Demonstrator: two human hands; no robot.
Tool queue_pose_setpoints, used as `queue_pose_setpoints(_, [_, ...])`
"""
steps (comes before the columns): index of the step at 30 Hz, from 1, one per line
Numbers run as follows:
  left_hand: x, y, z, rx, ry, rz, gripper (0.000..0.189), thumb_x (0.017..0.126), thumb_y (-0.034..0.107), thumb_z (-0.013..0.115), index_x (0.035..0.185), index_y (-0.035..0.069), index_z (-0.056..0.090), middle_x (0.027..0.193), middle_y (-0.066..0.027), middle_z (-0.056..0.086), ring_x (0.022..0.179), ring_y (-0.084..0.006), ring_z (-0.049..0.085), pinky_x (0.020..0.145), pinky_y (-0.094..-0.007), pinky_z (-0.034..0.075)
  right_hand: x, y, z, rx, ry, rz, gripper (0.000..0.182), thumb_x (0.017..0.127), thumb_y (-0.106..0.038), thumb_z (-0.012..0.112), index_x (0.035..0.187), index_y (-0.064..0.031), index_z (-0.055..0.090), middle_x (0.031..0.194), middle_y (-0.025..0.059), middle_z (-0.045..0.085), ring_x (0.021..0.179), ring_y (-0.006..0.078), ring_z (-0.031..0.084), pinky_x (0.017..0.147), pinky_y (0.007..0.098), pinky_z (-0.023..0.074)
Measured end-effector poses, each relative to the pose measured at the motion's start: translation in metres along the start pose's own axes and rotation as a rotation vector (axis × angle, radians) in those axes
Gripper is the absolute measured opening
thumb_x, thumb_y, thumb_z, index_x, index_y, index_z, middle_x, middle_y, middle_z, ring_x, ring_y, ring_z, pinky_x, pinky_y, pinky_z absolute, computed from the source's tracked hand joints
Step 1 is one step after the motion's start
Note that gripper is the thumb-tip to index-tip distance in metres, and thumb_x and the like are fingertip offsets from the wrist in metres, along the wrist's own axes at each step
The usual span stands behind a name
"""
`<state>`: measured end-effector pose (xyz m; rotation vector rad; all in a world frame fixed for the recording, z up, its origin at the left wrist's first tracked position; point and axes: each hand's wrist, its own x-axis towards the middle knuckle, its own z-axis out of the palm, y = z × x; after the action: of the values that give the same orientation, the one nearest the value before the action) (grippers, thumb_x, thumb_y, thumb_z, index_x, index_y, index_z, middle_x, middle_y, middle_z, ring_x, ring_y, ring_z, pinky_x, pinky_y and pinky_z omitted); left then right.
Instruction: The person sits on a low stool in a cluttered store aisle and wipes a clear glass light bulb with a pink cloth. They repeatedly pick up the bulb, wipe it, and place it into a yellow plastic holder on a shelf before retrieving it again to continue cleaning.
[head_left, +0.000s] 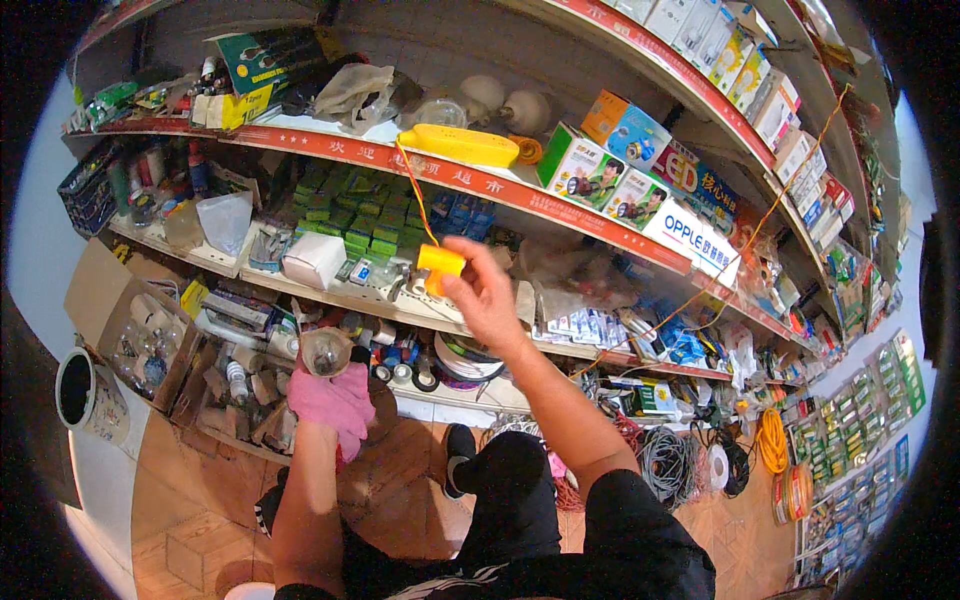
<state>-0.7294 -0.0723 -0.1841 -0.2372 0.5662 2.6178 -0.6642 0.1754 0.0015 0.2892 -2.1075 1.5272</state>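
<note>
My right hand (484, 296) grips a small yellow T-shaped plastic fitting (441, 264) between thumb and fingers, in front of the middle shelf. Low at the left, my left hand (321, 382) holds a pink cloth (337, 409) and a round clear glass piece (327, 351), which looks like a bulb. A long yellow plastic case (459, 144) lies on the shelf edge above my right hand. From its left end a thin orange-yellow cord (417, 191) hangs down to the fitting. A white box (313, 260) sits on the shelf left of the fitting.
Boxed headlamps (581, 165) stand on the upper shelf. Green small boxes (360, 206) are stacked behind the middle shelf's edge. Open cartons (142, 337) with bulbs stand at lower left. Cable coils (667, 465) rest on the floor at right. Another cord (757, 225) slants across the right-hand shelves.
</note>
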Motion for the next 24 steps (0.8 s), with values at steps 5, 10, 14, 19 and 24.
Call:
queue_pose_setpoints(5, [-0.025, 0.003, 0.036, -0.188, 0.043, -0.030, 0.035, 0.097, 0.040, 0.048, 0.096, 0.008, 0.060, 0.081, -0.0112, 0.058, 0.067, -0.0277, 0.058, 0.056, -0.0424, 0.051, 0.043, -0.062, -0.028, -0.057, 0.140, -0.115, 0.041, 0.090, -0.005, 0.066, 0.128, -0.0029, 0.050, 0.107, 0.0082, 0.063, 0.091, 0.0133, 0.062, 0.081, 0.0284, 0.0525])
queue_pose_setpoints(10, [-0.017, 0.009, 0.024, -0.159, 0.035, -0.041, 0.035, 0.096, 0.042, 0.047, 0.098, 0.010, 0.062, 0.081, -0.0086, 0.058, 0.064, -0.0260, 0.055, 0.052, -0.0398, 0.047, 0.098, -0.097, -0.061, -0.483, 0.292, -0.213, 0.035, 0.091, -0.020, 0.064, 0.119, 0.0003, 0.062, 0.096, 0.0096, 0.070, 0.084, 0.0151, 0.066, 0.075, 0.0301, 0.0521])
queue_pose_setpoints(14, [-0.013, 0.010, 0.017, -0.089, 0.117, -0.052, 0.034, 0.096, 0.042, 0.047, 0.099, 0.012, 0.062, 0.081, -0.0069, 0.059, 0.063, -0.0255, 0.055, 0.052, -0.0387, 0.047, 0.138, -0.120, -0.078, -0.814, 0.378, -0.279, 0.037, 0.085, -0.028, 0.064, 0.112, -0.0030, 0.069, 0.098, 0.0191, 0.072, 0.089, 0.0313, 0.071, 0.081, 0.0379, 0.0544])
queue_pose_setpoints(19, [-0.002, 0.004, 0.026, -0.117, 0.231, 0.094, 0.039, 0.095, 0.048, 0.048, 0.096, 0.012, 0.063, 0.075, -0.0050, 0.058, 0.058, -0.0234, 0.052, 0.049, -0.0372, 0.045, 0.168, -0.122, -0.087, -0.997, 0.353, -0.194, 0.039, 0.083, -0.031, 0.061, 0.111, -0.0060, 0.071, 0.102, 0.0208, 0.071, 0.097, 0.0373, 0.068, 0.087, 0.0436, 0.0535])
queue_pose_setpoints(24, [-0.003, 0.010, 0.019, -0.141, 0.125, 0.005, 0.039, 0.095, 0.049, 0.048, 0.095, 0.013, 0.063, 0.074, -0.0047, 0.057, 0.058, -0.0230, 0.052, 0.049, -0.0368, 0.044, 0.179, -0.117, -0.078, -1.035, 0.263, -0.092, 0.042, 0.083, -0.032, 0.064, 0.116, -0.0064, 0.070, 0.104, 0.0208, 0.072, 0.095, 0.0311, 0.071, 0.086, 0.0385, 0.0544])
